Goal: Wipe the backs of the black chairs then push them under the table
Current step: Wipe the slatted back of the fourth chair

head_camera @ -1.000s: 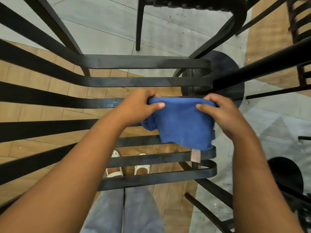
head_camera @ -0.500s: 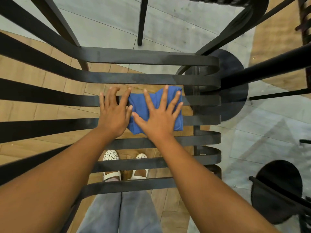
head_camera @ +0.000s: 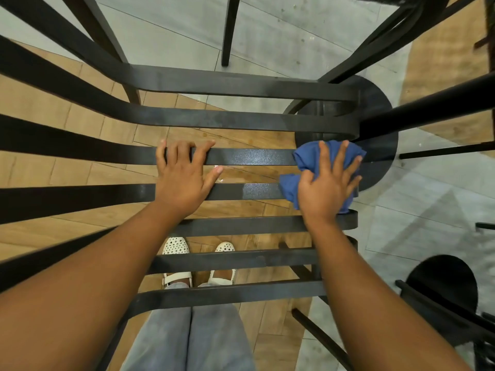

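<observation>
Nearest to you, your grey trouser legs (head_camera: 187, 341) and white perforated shoes (head_camera: 198, 261) show between the lowest slats of the black chair back (head_camera: 241, 261), standing on the wood-pattern floor (head_camera: 40, 108).

Higher up the slats, your left hand (head_camera: 184, 178) lies flat across two neighbouring slats, its fingers (head_camera: 184, 149) straight and slightly spread over the upper one, the thumb pointing right into the gap between them. It holds nothing. Half a second ago this hand lay about as it does now, touching the cloth's left edge; the two are now well apart.

Your right hand (head_camera: 328, 183) presses the blue cloth (head_camera: 305, 159) against the right end of the same slats, beside the curved end where the slats turn back. Its fingers are straight and fanned wide on top of the cloth, which is bunched under the palm and pokes out to the left and past the fingertips. Since the earlier frame, hand and cloth have travelled rightward from the middle of the slats to that end, and the stretch of slat between your hands has a faint wet sheen.

Beyond the chair back lie grey floor tiles (head_camera: 267, 30), a round black table base (head_camera: 380, 145) under the right end, and the dark legs of another chair (head_camera: 230, 30).
</observation>
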Motion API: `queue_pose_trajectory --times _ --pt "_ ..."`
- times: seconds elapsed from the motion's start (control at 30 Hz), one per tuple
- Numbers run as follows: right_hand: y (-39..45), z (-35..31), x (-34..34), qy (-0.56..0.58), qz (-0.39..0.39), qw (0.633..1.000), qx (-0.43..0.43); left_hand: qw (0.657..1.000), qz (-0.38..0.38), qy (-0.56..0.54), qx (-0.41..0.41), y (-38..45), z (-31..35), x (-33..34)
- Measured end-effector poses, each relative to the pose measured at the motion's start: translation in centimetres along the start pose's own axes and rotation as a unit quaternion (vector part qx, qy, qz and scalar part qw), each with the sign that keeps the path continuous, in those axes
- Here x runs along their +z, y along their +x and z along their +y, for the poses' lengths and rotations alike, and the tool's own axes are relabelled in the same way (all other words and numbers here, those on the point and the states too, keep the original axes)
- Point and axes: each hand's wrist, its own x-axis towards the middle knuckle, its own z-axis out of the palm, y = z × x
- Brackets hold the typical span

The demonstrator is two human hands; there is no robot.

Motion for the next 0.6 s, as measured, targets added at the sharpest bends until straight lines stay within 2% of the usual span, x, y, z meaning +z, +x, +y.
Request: queue_pose_trajectory --times 0.17,0.3,0.43,0.5,0.6 --pt "-2.8 -5.8 1.2 0.043 -0.006 0.992 -0.120 1.000 0.015 0.009 0.000 0.2 0.1 0.2" --pt "-1.2 -1.8 0.5 0.076 -0.004 0.978 -0.196 1.000 0.009 0.010 0.000 0.3 0.1 0.3" --pt "1.2 3.8 -0.6 0.104 0.049 0.988 -0.102 1.000 0.013 0.016 0.000 0.3 0.1 0.3" --pt "1.9 3.6 -1.3 0.132 0.036 0.989 -0.056 1.000 0.012 0.022 -0.001 0.3 -0.1 0.3" --pt "2.1 2.9 -2.4 0.150 0.001 0.987 -0.052 1.000 0.007 0.009 0.000 0.3 -0.1 0.2"
